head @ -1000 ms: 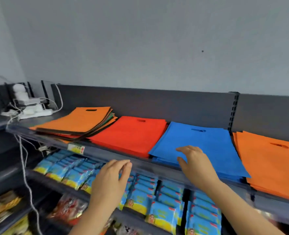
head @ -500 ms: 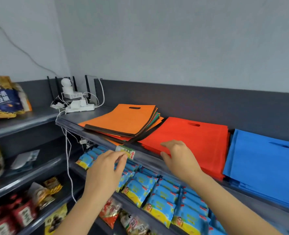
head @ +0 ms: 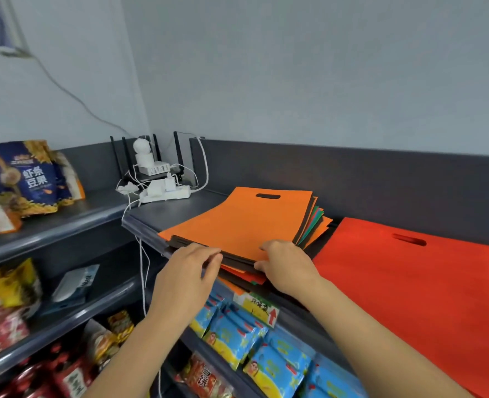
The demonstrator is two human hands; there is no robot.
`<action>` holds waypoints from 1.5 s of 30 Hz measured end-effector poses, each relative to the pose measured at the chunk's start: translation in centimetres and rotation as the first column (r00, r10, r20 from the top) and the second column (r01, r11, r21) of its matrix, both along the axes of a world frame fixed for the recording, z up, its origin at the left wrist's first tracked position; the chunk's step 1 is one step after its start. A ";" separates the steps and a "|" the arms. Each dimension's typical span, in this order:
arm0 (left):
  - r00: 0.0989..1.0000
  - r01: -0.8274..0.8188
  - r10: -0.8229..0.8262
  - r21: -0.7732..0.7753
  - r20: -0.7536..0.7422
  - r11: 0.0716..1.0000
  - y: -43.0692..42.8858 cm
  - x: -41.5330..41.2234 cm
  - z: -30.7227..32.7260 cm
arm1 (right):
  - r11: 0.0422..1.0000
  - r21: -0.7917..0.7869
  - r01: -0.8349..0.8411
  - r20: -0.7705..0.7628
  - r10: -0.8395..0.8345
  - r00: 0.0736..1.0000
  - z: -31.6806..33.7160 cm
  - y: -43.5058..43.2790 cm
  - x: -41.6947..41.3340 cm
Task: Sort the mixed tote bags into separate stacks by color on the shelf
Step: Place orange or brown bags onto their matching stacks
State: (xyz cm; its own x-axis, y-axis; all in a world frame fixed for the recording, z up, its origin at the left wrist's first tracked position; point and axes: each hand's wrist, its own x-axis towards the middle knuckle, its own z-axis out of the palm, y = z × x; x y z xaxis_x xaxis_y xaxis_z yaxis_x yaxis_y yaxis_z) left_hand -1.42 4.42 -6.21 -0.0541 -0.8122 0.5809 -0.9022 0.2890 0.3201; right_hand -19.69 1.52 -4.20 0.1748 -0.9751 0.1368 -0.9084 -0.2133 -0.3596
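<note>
My R hand (head: 287,268) pinches the front edge of the mixed stack (head: 237,228): forefinger on the top orange bag (head: 266,214), thumb under the upper layers. My L hand (head: 184,272) has its fingertips against the same front edge, at a black layer; grip or mere touch, I cannot tell. The stack lies on the top shelf (head: 180,209), front edge at the shelf lip, w/ black, green and orange edges fanned at its right side. Red stack (head: 409,282): just beside it, to the right. Power strip (head: 165,193): rear corner. Blue snack packs (head: 232,334): shelf below.
</note>
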 end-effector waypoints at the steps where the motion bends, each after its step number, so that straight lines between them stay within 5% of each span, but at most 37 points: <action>1: 1.000 0.013 -0.013 0.001 0.004 1.000 -0.9 0.3 0.0 | 1.000 0.015 -0.001 0.002 0.001 1.000 -0.2 -0.6 0.2; 9: 0.973 0.202 -0.214 0.129 0.087 0.971 -9.5 3.3 0.9 | 0.978 0.158 0.136 0.028 -0.142 0.989 -0.4 -3.4 0.9; 14: 0.884 0.325 -0.435 0.445 0.171 0.835 -13.7 4.7 0.7 | 0.954 0.088 0.285 0.090 -0.293 0.952 -0.4 -4.2 0.9; 19: 0.842 0.403 -0.527 0.519 0.112 0.754 -16.1 6.2 0.8 | 0.906 0.033 0.422 0.066 -0.423 0.904 -0.4 -5.3 1.6; 28: 0.884 0.390 -0.443 0.292 0.147 0.874 -18.0 5.9 -0.5 | 0.831 -0.038 0.556 0.080 -0.552 0.830 -0.7 -5.6 3.1; 33: 0.878 0.401 -0.451 0.272 0.158 0.875 -18.0 6.0 -0.6 | 0.859 0.114 0.499 0.252 -0.511 0.822 -0.4 -4.4 2.8; 38: 0.862 0.428 -0.448 0.133 0.239 0.894 -16.6 6.3 0.3 | 0.777 0.208 0.594 0.454 -0.615 0.644 1.3 -3.7 1.6; 42: 0.809 0.558 -0.516 -0.095 0.280 0.824 -13.3 5.6 1.1 | 0.741 0.502 0.446 0.663 -0.661 0.351 1.7 -1.8 1.0; 45: 0.770 0.598 -0.525 -0.123 0.362 0.792 -11.0 4.2 1.2 | 0.704 0.366 0.609 0.602 -0.678 0.422 0.7 -0.2 -0.7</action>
